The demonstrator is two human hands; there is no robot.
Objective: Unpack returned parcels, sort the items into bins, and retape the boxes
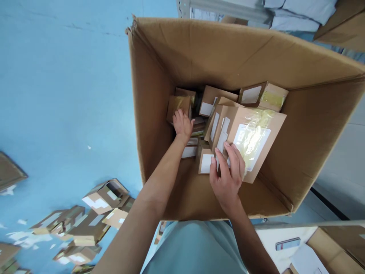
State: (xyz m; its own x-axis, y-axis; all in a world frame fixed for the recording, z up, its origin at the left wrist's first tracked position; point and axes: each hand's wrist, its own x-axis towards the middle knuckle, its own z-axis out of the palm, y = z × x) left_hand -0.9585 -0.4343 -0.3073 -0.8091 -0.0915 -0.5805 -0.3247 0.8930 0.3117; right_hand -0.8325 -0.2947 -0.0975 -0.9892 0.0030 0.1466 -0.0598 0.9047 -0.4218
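Observation:
A big open cardboard box [151, 114] stands in front of me with several small labelled parcels at its bottom. My left hand [181, 124] reaches deep inside and closes its fingers on a small brown parcel [177, 105] near the left wall. My right hand [228, 171] grips the near edge of a larger flat parcel [251, 139] with a white label under glossy tape, tilted up above the others. Two more small parcels [264, 95] lie against the far wall.
A heap of small cardboard parcels [85, 224] lies on the blue floor at the lower left. Another brown box [339, 243] and a small flat device [288, 243] sit at the lower right. Pale bags and a metal shelf frame [228, 7] are behind the big box.

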